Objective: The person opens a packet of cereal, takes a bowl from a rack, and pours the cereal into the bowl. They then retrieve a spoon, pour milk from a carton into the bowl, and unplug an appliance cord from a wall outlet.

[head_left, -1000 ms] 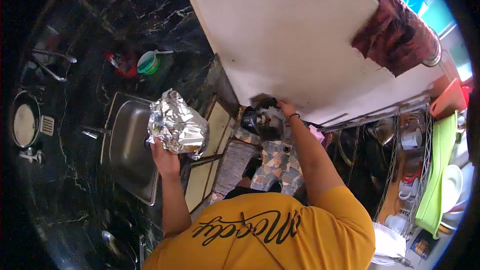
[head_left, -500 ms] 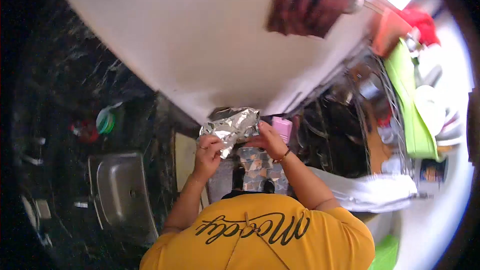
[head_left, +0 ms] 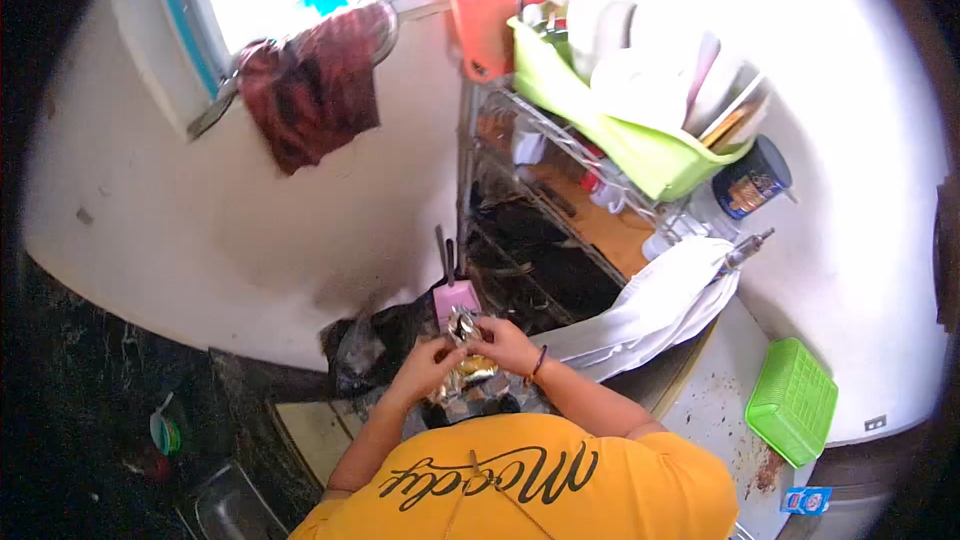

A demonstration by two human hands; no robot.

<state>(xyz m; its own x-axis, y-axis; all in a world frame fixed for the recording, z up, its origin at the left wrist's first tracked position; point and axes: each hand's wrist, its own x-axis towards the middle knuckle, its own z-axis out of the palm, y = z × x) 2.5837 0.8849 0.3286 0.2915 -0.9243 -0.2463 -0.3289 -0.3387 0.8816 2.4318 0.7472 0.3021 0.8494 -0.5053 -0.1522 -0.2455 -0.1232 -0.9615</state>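
Crumpled silver foil (head_left: pixel 462 326) is held between my two hands, low in front of the yellow shirt. My left hand (head_left: pixel 430 365) pinches its left side, and the fingers of my right hand (head_left: pixel 500 345) are closed on its right side. Something yellowish (head_left: pixel 478 365) shows just below the foil; I cannot make out what it is. Behind the hands are a pink dustpan (head_left: pixel 456 302) and a black plastic bag (head_left: pixel 365 355).
A wire rack (head_left: pixel 560 215) bears a green dish basket (head_left: pixel 620 140) with plates. A white cloth (head_left: pixel 640 315) hangs at its near end. At the right, a green basket (head_left: pixel 793 400) lies on a stained white surface (head_left: pixel 712 420). The sink (head_left: pixel 230 510) is at lower left.
The view has swung right, toward the rack. My right hand has left the black bag and come to the foil, which both hands now hold, squeezed smaller than before.
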